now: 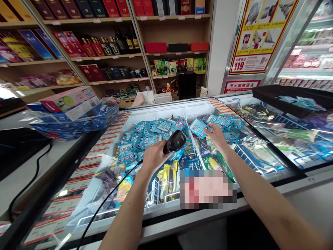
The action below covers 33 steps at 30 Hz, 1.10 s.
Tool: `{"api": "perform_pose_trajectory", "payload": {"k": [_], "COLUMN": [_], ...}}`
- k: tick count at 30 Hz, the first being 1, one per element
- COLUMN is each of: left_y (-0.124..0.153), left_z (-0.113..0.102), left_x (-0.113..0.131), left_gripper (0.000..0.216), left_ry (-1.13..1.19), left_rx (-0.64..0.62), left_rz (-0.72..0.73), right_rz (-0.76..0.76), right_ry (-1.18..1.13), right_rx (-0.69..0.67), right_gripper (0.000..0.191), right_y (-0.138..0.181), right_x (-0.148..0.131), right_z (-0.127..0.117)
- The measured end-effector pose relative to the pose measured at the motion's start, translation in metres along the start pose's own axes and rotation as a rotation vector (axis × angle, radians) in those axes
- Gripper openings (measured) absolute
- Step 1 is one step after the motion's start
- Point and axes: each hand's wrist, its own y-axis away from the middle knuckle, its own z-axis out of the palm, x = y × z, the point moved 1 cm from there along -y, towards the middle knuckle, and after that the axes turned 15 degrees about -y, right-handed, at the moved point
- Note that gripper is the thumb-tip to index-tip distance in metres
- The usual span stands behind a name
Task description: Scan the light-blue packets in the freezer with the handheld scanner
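My left hand (155, 154) is wrapped round the handle of a black barcode scanner (177, 140), whose cord trails down to the left. The scanner's head points up and right over the freezer's glass top. In my right hand (216, 134) a blue packet (199, 127) is pinched at its right edge, its barcode label facing up. A broad pile of similar blue packets (140, 139) lies on the glass under and left of the scanner. To the right of my right hand is a smaller group of blue packets (226, 121).
Packaged frozen goods (169, 177) and white wire dividers show inside the freezer. A black tray (293, 100) with blue packets stands at the right. Boxes and plastic-wrapped packs (73, 111) sit at the left. A blurred-out patch (208, 189) covers the front edge. Stocked shelves stand behind.
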Motion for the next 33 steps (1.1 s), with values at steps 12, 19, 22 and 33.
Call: {"api": "perform_pose_trajectory", "payload": {"k": [12, 19, 22, 33], "left_y": [0.0, 0.0, -0.001, 0.0], "left_z": [0.0, 0.002, 0.002, 0.0], "left_x": [0.001, 0.001, 0.002, 0.005], "left_gripper": [0.03, 0.03, 0.03, 0.032], "left_ry": [-0.016, -0.019, -0.015, -0.028], "left_rx": [-0.002, 0.011, 0.015, 0.011], "left_rz": [0.027, 0.035, 0.037, 0.04], "right_rz": [0.021, -0.016, -0.056, -0.077], "right_ry": [-0.053, 0.045, 0.142, 0.101], "right_rx": [-0.047, -0.049, -0.052, -0.087], "right_gripper": [0.042, 0.04, 0.038, 0.033], "right_y": [-0.003, -0.003, -0.004, -0.005], "right_x": [0.007, 0.008, 0.008, 0.009], "right_z": [0.0, 0.002, 0.002, 0.003]}}
